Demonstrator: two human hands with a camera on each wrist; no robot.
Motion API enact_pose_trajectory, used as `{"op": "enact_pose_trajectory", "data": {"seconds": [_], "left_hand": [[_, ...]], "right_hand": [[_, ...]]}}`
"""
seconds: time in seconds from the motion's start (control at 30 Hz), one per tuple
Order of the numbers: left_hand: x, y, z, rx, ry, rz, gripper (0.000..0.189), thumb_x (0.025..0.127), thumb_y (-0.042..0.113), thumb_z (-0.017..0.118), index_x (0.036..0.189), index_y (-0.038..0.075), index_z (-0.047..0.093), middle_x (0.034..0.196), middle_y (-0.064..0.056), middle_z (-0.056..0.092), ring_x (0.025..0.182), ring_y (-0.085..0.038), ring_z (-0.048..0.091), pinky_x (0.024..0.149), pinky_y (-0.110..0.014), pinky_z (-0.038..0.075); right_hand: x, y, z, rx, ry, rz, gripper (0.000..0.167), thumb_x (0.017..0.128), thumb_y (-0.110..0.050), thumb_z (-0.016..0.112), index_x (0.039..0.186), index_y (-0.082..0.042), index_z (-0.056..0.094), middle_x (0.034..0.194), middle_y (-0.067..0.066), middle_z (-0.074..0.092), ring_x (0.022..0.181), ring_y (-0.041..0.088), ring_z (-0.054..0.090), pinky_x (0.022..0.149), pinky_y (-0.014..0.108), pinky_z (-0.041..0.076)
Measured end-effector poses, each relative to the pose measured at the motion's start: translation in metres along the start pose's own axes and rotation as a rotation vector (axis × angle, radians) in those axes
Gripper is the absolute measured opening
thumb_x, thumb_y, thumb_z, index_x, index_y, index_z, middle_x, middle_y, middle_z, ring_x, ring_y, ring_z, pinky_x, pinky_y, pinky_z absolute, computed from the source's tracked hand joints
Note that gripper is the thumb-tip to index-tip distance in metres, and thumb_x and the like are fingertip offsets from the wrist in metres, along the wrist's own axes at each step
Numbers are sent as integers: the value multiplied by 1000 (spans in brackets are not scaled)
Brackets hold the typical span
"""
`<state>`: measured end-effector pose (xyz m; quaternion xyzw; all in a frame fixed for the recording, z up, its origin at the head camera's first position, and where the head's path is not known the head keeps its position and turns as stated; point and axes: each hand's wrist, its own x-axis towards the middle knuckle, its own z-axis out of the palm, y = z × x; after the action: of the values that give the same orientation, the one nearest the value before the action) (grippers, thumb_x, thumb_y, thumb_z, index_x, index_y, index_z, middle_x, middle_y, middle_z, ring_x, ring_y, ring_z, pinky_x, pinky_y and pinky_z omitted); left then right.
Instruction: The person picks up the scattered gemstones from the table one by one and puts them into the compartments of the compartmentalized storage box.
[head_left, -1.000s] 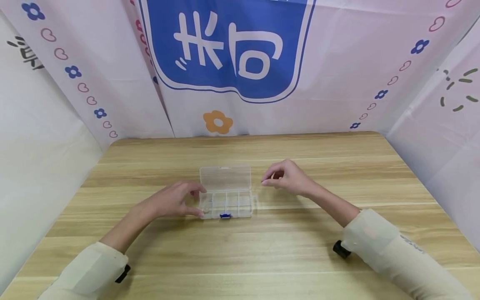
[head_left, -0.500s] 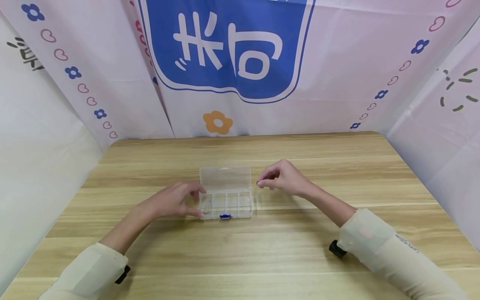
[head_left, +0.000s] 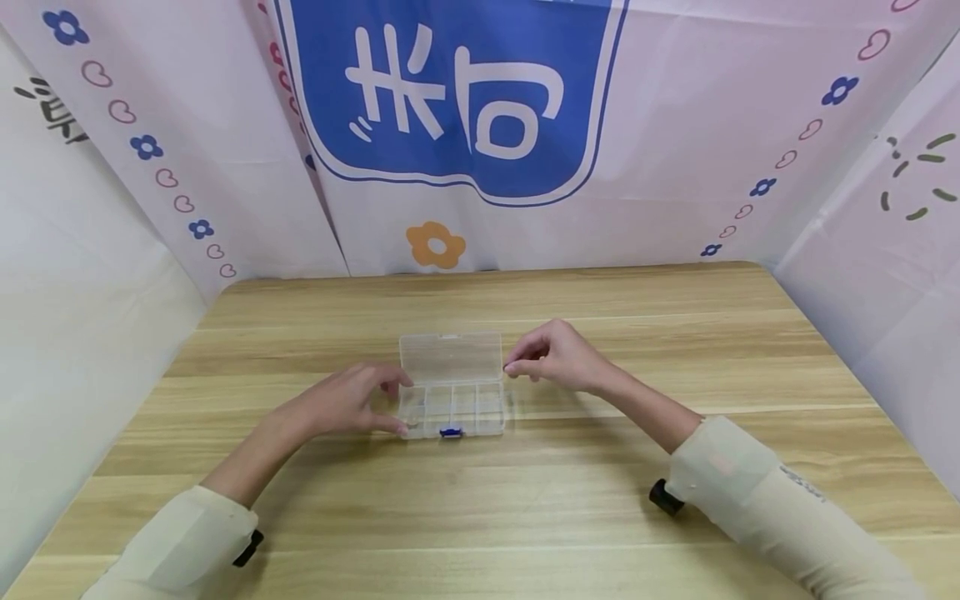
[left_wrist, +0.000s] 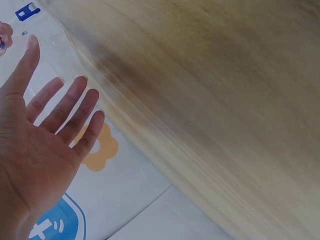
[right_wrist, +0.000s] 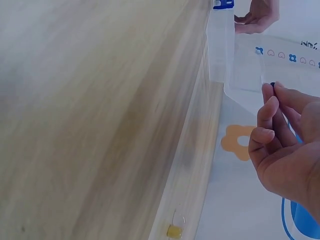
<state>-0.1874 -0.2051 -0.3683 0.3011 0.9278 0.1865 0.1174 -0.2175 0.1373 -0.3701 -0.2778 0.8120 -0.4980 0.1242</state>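
Observation:
A clear plastic compartment box (head_left: 489,400) with a blue clasp (head_left: 450,432) lies on the table, its lid (head_left: 450,358) raised at the back. My left hand (head_left: 348,400) holds the box's left end, thumb at the front corner and forefinger near the hinge; the left wrist view shows the other fingers fairly straight. Beside the lid's right edge, my right hand (head_left: 558,358) pinches a tiny dark blue thing (right_wrist: 273,84) between thumb and forefinger. It is too small to tell its kind. A small greyish speck (left_wrist: 24,33) shows near the clasp in the left wrist view.
A small yellow thing (right_wrist: 174,231) with thin wire-like loops lies on the table near my right hand. Wood-grain tabletop (head_left: 480,517) surrounds the box. A white printed cloth (head_left: 652,183) hangs behind the table's far edge.
My right hand has moved left toward the raised lid, still pinching the tiny thing. The left hand and the box have stayed in place.

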Motion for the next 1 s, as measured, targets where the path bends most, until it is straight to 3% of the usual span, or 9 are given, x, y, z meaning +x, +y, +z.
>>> {"op": "enact_pose_trajectory", "data": {"seconds": [0.13,0.33,0.43,0.57,0.87,1.0], "left_hand": [[0,0,-1,-1,-8,-8,66,81,45,88,125,1,67,105,-7,69,99,-24,65,88,-47,55],[0,0,-1,-4,-11,-11,66,81,45,88,125,1,67,105,-7,69,99,-24,65,88,-46,55],[0,-1,0,-1,-6,-5,66,80,45,88,125,1,67,105,-6,69,99,-23,65,88,-46,55],[1,-1,0,5,-2,1,67,80,46,88,125,1,67,105,-7,69,99,-24,65,89,-46,55],[1,-3,1,1,1,3,67,80,46,88,124,1,67,104,-7,69,98,-23,65,88,-46,55],[1,-3,2,-1,7,8,66,80,45,88,123,1,68,104,-7,69,97,-23,65,87,-45,55]], "right_hand": [[3,-1,3,2,-7,-7,6,93,-5,78,95,0,80,87,11,77,70,37,66,65,41,57],[9,-5,11,-7,-22,-9,5,93,-4,77,94,0,80,86,23,73,61,11,52,56,24,45],[12,-7,15,-11,-35,-12,5,93,-4,77,93,0,80,84,23,72,59,10,49,55,22,41],[16,-8,20,-28,-49,-40,5,93,-4,77,93,0,80,84,18,74,63,10,54,57,22,44],[24,-9,32,-62,-78,-51,7,92,-7,78,94,0,80,86,10,76,75,28,66,64,23,49],[29,-10,37,-74,-88,-60,6,92,-6,78,93,0,80,85,8,76,74,23,66,65,22,50]]}}
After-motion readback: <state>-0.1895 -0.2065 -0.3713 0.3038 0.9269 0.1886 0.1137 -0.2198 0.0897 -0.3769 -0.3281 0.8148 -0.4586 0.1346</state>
